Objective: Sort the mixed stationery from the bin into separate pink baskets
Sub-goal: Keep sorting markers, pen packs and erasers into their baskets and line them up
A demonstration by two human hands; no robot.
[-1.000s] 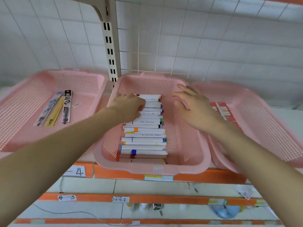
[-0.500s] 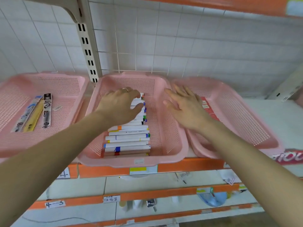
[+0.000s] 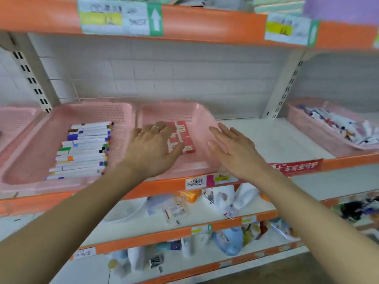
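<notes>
Both hands empty.

Left hand: centre frame, palm down, fingers spread and loosely straight, nothing held. Ring on one finger. It sits over the left part of the box basket, and its fingertips overlap the red boxes in view. Contact with the boxes: cannot tell, the frame is motion-blurred.

Right hand: just right of centre, flat, fingers straight and close together, nothing held. It overlaps the right wall of the same basket. Touching or hovering: cannot tell. The hands are apart, with the red boxes between them.

Red boxes: lying flat in two columns on the floor of the box basket.

Marker basket: left of centre, just beside the box basket. Markers lie in it side by side in one row, white barrels, coloured ends. A third pink basket sits at the far left edge, mostly cut off.

Bin: right edge of frame, same shelf, well apart from the box basket, right of a slotted upright. It is also pink and holds mixed stationery, too blurred to itemise. White shelf board lies between it and the box basket.

Orange shelf edge runs below the baskets, with a white label under the box basket. Lower shelves hold assorted packets, blurred. Upper shelf edge crosses the top of frame, with labels on it.
</notes>
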